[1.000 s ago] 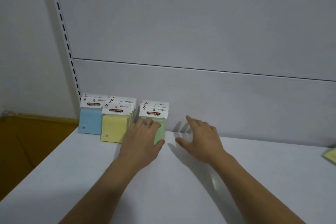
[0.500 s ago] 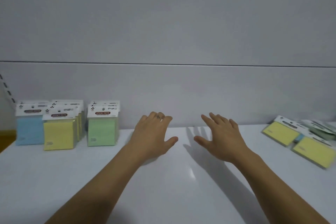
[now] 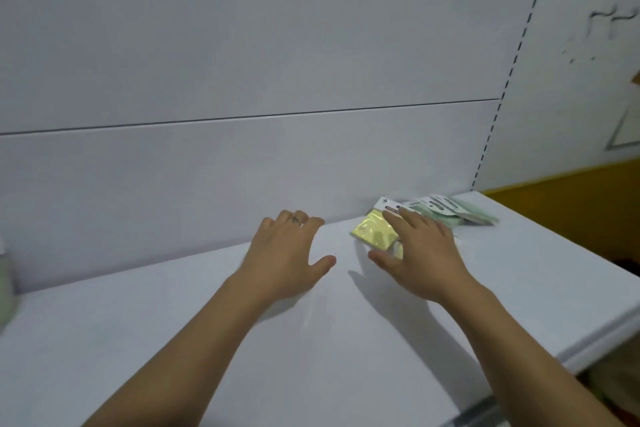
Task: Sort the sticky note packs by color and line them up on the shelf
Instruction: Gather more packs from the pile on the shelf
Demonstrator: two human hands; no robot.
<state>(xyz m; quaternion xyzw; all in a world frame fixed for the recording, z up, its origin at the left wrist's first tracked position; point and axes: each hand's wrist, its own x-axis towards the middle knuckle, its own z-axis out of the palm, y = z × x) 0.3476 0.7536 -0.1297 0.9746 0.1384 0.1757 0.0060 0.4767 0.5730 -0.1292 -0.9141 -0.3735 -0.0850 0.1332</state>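
Here, a yellow sticky note pack [image 3: 374,230] lies flat on the white shelf [image 3: 207,340], its header card toward the back wall. It sits partly under the nearer right hand [image 3: 422,253], whose fingers [image 3: 398,218] are spread straight and grip nothing. The left hand [image 3: 287,253], also empty and spread, is just beside it. Green packs [image 3: 467,215] lie beyond.

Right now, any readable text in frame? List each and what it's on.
No text reads cleanly in this frame.
On the yellow pack, header card: a dark red oval label, its print too blurred to read, with the right hand reaching over part of it.
On the green packs, header cards: small dark print, too blurred to read.
The wall marks at far right: dark scrawl, not readable as letters.
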